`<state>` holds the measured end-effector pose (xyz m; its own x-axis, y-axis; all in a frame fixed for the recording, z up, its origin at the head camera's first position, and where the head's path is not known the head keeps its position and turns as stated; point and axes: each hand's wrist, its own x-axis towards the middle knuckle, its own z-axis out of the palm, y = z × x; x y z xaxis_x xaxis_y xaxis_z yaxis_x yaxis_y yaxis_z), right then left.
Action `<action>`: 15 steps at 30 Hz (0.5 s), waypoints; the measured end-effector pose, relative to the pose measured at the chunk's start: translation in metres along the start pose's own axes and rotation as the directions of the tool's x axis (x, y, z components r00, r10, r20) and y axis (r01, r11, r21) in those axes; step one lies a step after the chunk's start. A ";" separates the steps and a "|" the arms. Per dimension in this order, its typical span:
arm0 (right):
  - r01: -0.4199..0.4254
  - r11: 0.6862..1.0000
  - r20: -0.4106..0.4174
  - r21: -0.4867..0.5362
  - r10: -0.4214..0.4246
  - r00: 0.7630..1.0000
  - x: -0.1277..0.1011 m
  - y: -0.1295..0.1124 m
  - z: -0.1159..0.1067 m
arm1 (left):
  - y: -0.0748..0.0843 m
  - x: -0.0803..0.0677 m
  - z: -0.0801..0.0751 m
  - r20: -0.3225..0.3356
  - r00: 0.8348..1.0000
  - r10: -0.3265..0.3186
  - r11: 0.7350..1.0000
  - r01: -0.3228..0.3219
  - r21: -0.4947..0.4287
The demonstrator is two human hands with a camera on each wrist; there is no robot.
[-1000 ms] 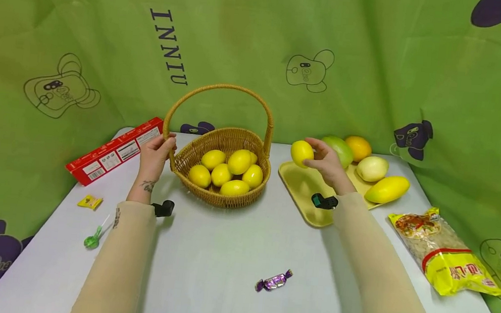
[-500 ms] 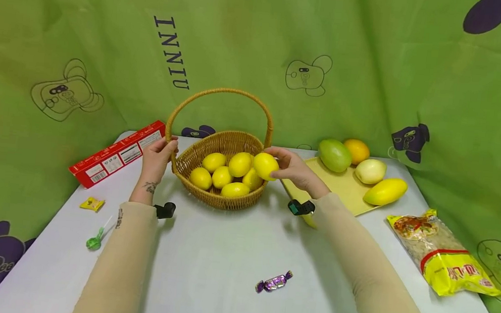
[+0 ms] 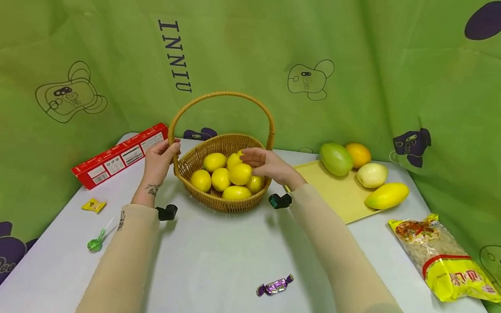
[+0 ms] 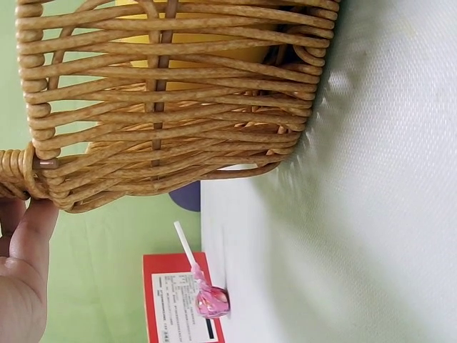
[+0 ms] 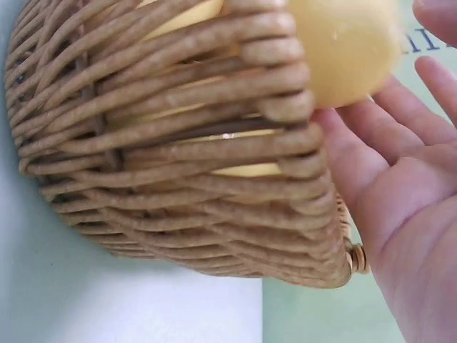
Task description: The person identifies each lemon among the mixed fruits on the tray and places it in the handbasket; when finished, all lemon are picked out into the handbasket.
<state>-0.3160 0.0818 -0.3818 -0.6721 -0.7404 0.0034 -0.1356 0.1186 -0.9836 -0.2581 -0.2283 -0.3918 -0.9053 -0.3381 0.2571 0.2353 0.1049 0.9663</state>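
A wicker basket (image 3: 228,202) with a tall hoop handle (image 3: 224,94) holds several yellow lemons (image 3: 214,162). My left hand (image 3: 161,157) grips the base of the handle on the basket's left side; in the left wrist view a fingertip (image 4: 25,243) lies against the rim of the basket (image 4: 178,121). My right hand (image 3: 262,162) hovers over the right half of the basket, fingers straight. A lemon (image 3: 240,174) lies on top of the pile just off its fingertips. The right wrist view shows the bare palm of the right hand (image 5: 400,193) beside that lemon (image 5: 343,50) and the basket wall (image 5: 178,157).
A yellow tray (image 3: 332,193) right of the basket has a green mango (image 3: 336,159), an orange (image 3: 358,154), a pale fruit (image 3: 371,175) and a yellow mango (image 3: 386,196) along its far side. Red box (image 3: 121,155), green lollipop (image 3: 96,242), purple candy (image 3: 275,285), noodle packet (image 3: 444,263).
My right hand carried a lemon from above the tray leftward to the basket and let it go onto the pile. The left hand has stayed on the handle.
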 end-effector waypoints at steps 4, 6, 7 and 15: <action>0.009 0.999 -0.043 0.033 -0.008 0.999 -0.001 -0.003 0.000 | 0.001 -0.001 0.000 0.005 1.000 0.007 1.000 -0.007 0.009; 0.013 0.999 -0.065 0.036 -0.010 0.998 -0.003 -0.005 -0.001 | 0.001 -0.001 0.000 0.004 1.000 0.013 1.000 -0.013 0.004; 0.017 0.999 -0.074 0.043 -0.014 0.997 -0.004 -0.006 -0.002 | 0.002 -0.001 0.000 0.003 1.000 0.016 1.000 -0.016 0.004; 0.089 0.983 -0.130 0.161 -0.068 0.989 -0.019 -0.008 -0.012 | 0.014 -0.005 -0.002 0.021 1.000 -0.008 1.000 0.008 0.005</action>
<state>-0.3106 0.1032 -0.3718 -0.7505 -0.6542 0.0936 -0.0754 -0.0560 -0.9956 -0.2494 -0.2275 -0.3796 -0.9142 -0.3197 0.2491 0.2265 0.1069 0.9681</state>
